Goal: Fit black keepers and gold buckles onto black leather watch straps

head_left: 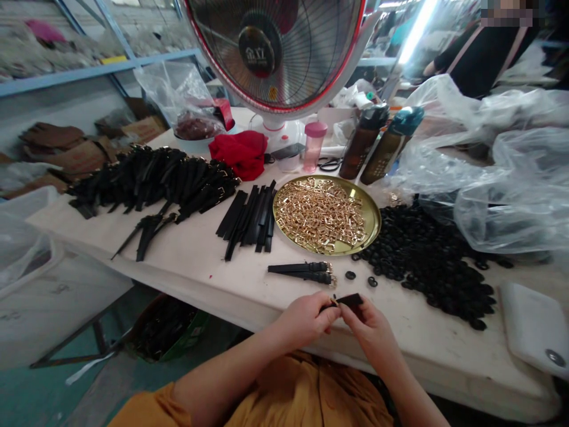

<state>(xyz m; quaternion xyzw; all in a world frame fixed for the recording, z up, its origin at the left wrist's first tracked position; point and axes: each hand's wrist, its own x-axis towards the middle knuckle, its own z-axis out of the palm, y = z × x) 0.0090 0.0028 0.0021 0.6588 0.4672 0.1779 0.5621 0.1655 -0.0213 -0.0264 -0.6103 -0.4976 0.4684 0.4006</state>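
Note:
At the table's front edge, my left hand [310, 318] and my right hand [370, 325] meet over a short black strap [352, 300]. Both are closed on it: the left pinches the end where a bit of gold buckle [334, 301] shows, and the right grips the wider part. My fingers partly hide the strap and buckle. Just beyond them lie finished-looking black buckled straps [302, 271], side by side. Two small black rings [350, 275] are to their right. A round gold tray [374, 220] holds a heap of small gold buckles [322, 213].
Flat black strips [251, 216] lie left of the tray, with a large pile of buckled straps [155, 178] farther left. Black rings [422, 255] are heaped at right, near a white case [536, 326]. A fan [275, 53], bottles [364, 142] and plastic bags [502, 166] stand behind.

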